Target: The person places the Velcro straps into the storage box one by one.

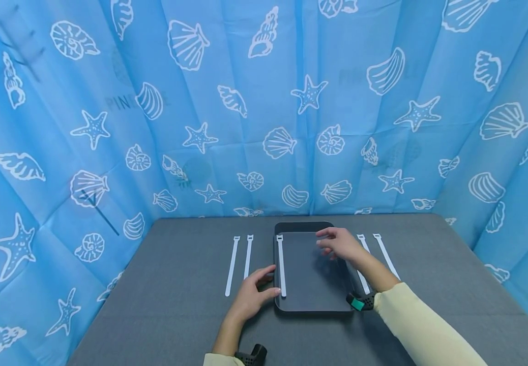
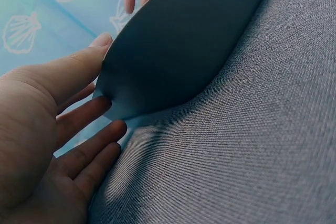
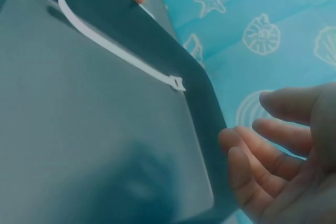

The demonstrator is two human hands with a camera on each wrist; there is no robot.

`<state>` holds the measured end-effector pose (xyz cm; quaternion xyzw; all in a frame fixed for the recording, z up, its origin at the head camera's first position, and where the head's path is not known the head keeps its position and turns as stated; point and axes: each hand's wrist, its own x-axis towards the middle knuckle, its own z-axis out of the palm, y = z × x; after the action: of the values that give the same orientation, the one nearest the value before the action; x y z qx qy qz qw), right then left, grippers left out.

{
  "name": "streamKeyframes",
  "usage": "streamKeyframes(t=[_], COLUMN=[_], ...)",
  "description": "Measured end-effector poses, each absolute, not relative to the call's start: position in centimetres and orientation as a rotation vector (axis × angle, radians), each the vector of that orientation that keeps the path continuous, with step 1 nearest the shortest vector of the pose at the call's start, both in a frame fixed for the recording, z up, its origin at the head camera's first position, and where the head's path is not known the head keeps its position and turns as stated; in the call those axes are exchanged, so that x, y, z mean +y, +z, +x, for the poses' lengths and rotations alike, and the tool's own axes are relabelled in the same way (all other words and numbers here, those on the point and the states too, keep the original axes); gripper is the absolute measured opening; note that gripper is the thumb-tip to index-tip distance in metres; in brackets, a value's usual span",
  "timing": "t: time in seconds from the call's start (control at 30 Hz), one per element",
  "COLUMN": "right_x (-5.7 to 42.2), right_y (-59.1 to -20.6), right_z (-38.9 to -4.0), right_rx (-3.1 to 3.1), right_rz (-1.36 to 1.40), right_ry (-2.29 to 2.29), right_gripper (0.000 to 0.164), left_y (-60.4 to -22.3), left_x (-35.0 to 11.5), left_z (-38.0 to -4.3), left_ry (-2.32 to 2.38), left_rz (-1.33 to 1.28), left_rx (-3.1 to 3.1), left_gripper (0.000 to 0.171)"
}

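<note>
A dark grey rectangular tray (image 1: 314, 307) lies on the table, with one white strap with a slotted head, like a cable tie (image 1: 281, 267), along its left inner side. My left hand (image 1: 251, 295) is at the tray's near left side. Its thumb lies over the rim and its fingers stand at the outer wall, as the left wrist view shows. Over the tray's far right part hovers my right hand (image 1: 339, 244), fingers loosely bent. In the right wrist view nothing is between the right fingers (image 3: 239, 166), and the tray's far rim is close behind them.
Two more white straps (image 1: 232, 267) lie left of the tray, one partly behind my left hand. Another pair (image 1: 386, 255) lies to its right, partly covered by my right arm. A grey cloth (image 1: 177, 305) covers the table; a blue shell-print curtain (image 1: 245, 101) hangs behind.
</note>
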<state>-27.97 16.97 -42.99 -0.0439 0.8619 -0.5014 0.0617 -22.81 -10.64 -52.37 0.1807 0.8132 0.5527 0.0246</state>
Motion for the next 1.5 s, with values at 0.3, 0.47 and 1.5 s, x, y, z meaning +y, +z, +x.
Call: streamKeyframes(t=[0.3, 0.47, 1.5], right_x=[19.8, 21.5, 29.2], right_y=[-42.5, -42.9, -48.7], right_z=[-28.0, -27.8, -26.7], right_rx=[2.67, 2.748, 3.037], right_rz=[-0.094, -0.042, 0.373], right_ry=[-1.551, -1.525, -1.078], right_gripper=[0.035, 0.034, 0.032], left_y=[-52.6, -52.6, -52.6], left_x=[-10.6, -10.6, -10.6], left_z=[-22.9, -22.9, -22.8], left_ry=[1.707, 1.71, 1.724], left_rz=[0.559, 0.548, 0.551], left_rx=[2.52, 2.512, 2.507], left_gripper=[0.057, 0.057, 0.058])
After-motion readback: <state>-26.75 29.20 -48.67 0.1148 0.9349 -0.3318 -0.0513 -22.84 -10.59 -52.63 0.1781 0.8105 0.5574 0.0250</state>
